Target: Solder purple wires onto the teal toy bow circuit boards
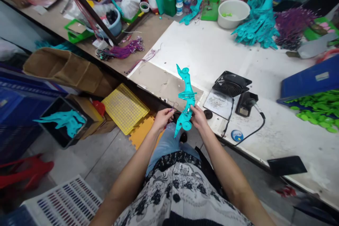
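Note:
A teal plastic bow-shaped toy part (187,81) is held up over the table's front edge. Closed on its lower right side is my right hand (200,118). My left hand (163,118) is to the left of the part, its thumb and finger pinched on a thin wire (178,111) that runs towards the part. A small metallic detail shows in the lower half of the part; it is too small to make out.
Right of my hands are a black fan (230,84), a soldering iron stand (247,104) and a round blue tin (237,135). Behind lie purple wires (124,50), a white bowl (233,14) and piled teal parts (261,21). A yellow crate (125,107) stands below left.

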Demonstrator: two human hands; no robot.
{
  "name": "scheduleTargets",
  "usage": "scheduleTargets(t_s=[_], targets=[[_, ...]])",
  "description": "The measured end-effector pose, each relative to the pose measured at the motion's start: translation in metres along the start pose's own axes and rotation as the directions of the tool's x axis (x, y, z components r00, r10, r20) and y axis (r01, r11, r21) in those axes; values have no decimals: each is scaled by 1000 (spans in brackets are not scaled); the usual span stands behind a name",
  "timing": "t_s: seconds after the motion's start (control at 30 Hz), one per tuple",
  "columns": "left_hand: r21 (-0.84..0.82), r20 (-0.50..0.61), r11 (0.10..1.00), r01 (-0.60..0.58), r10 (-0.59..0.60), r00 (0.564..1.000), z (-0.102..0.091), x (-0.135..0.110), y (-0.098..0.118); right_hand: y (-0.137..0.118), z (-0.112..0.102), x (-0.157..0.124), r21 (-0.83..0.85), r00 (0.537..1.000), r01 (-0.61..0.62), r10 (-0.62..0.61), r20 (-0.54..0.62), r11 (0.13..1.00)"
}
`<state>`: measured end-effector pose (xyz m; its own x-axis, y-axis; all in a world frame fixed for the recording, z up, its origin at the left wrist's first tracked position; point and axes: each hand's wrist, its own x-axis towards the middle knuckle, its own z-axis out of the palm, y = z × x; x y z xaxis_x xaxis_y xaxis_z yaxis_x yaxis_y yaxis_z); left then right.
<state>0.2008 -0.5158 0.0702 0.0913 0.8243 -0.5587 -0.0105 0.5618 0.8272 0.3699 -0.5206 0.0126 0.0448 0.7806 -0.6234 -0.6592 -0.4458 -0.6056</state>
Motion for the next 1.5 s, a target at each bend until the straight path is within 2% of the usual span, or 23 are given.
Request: scheduleTargets(t_s=[0.13,0.27,0.4,0.5,0.67,0.73,0.77,0.8,0.83,0.87,0.9,0.93,0.97,1.0,1.07,1.1,1.17,1.23,1.33,1.4,1.43,1.5], targets=[[96,0,994,-44,45,999,-11,46,17,5,11,29,29,999,3,-1,-45,1000],[150,57,986,-67,59,997,-23,105,47,6,24,64,71,989,63,-52,-138,996],[182,88,978,-103,88,992,-36,158,84,9,43,103,69,958,139,-117,-260,988],[214,119,972,-94,70,990,-47,188,101,19,55,129,4,931,161,-150,-332,987],[238,214,971,-32,-20,977,-60,225,96,33,52,140,-237,897,146,-229,-378,961],[252,259,968,-2,-66,964,-63,240,90,34,45,135,-347,852,176,-319,-415,921],[278,262,960,-8,-68,963,-65,247,87,33,43,133,-442,818,208,-403,-409,872],[330,236,943,-45,-37,971,-67,254,84,33,42,130,-563,780,251,-509,-364,787],[411,182,905,-113,40,983,-70,259,82,34,42,128,-690,738,297,-617,-273,660],[513,119,835,-200,162,980,-73,262,79,36,44,127,-799,690,338,-708,-149,498],[619,75,729,-291,314,946,-77,262,75,38,48,126,-871,645,367,-764,-15,327],[711,80,597,-372,456,886,-82,259,70,42,52,126,-904,608,387,-788,101,182],[773,141,456,-441,554,820,-87,254,63,46,57,126,-911,585,401,-791,179,91],[798,239,328,-506,599,765,-93,247,55,51,62,126,-912,572,410,-787,230,32],[764,467,141,-630,553,690,-104,234,34,63,70,126,-904,561,426,-775,291,-31],[735,551,81,-673,509,662,-108,230,23,69,73,127,-901,557,432,-772,306,-45],[693,639,12,-721,453,622,-114,230,2,81,77,131,-900,539,432,-782,313,-63],[666,662,7,-746,454,596,-116,239,-11,92,80,136,-904,511,419,-801,311,-83],[601,648,113,-791,512,565,-118,252,-15,102,84,142,-917,473,382,-828,300,-114],[522,624,254,-814,537,568,-120,251,-12,104,89,143,-920,460,372,-836,299,-124],[479,610,340,-809,533,586,-122,247,-10,105,91,143,-914,454,385,-837,305,-124],[390,586,535,-749,483,651,-125,236,-8,104,97,139,-889,439,447,-841,316,-101]])
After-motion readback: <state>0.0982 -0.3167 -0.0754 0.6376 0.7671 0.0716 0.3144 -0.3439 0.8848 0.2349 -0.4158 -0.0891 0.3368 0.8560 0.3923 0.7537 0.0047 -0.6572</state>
